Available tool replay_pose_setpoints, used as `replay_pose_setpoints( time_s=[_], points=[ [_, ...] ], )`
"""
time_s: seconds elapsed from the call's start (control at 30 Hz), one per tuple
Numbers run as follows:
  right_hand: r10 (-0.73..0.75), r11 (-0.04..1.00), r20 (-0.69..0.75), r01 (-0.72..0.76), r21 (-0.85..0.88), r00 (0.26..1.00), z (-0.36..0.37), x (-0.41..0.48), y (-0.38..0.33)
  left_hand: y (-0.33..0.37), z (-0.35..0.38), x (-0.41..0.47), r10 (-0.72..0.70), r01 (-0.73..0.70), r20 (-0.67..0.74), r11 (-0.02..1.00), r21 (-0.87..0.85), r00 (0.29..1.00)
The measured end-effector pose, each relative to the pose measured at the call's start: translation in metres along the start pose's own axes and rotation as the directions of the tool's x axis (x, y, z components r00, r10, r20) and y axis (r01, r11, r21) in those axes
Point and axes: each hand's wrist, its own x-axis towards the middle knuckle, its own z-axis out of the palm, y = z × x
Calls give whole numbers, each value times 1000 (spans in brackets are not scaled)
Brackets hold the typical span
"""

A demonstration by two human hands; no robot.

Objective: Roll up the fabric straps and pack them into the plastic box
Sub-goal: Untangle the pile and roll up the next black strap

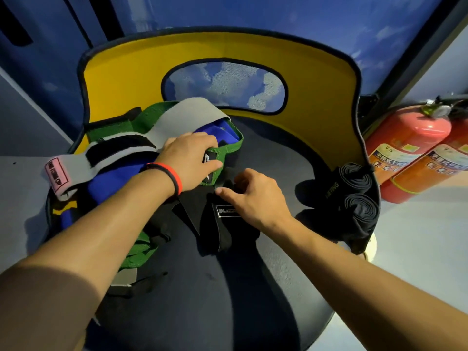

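Two grips: right hand (255,198) pinches black strap (215,231), lengthwise toward camera; left hand (190,158) clutches green strap (226,148)

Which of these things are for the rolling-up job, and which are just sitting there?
For the job: green strap, grey strap, blue strap, black strap, two rolled black straps.

Just sitting there: chair (it only holds the pile), fire extinguishers.

No plastic box in view.

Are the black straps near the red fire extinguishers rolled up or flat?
Rolled up: the two black straps show tight spiral ends, side by side on the chair seat.
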Motion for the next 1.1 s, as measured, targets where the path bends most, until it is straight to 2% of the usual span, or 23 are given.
replay_pose_setpoints(
  time_s=[0.13, 0.3, 0.4, 0.53, 0.7, 0.87, 1.0, 1.1],
  points=[
    [-65, 998, -59, 66, 1, 996, 11, 0, -15, -7, -6, -1, -66, 81, 77, 973, -218, 995],
    [-107, 994, -122, 103, -38, 987, 20, 10, -24, -13, -14, -7, -31, 65, 128, 959, -275, 991],
    [-105, 994, -110, 103, -25, 988, 19, 12, -33, -23, -20, -11, -48, 84, 142, 962, -258, 989],
    [-153, 985, -109, 142, -96, 982, 15, 11, -38, -33, -27, -16, -109, 112, 39, 990, -83, 993],
    [-192, 977, -145, 176, -116, 971, 6, 6, -37, -28, -28, -19, -129, 126, -57, 990, -58, 990],
    [-118, 993, -188, 118, -8, 975, -12, 7, -26, -44, -32, -20, -195, 186, -75, 976, -114, 978],
    [-45, 998, -183, 53, 41, 982, -13, -2, -26, -43, -27, -17, -211, 202, -124, 976, -86, 970],
    [15, 1000, -215, -11, 20, 976, -20, -9, -17, -51, -25, -14, -296, 290, -208, 955, -61, 932]
  ],
)
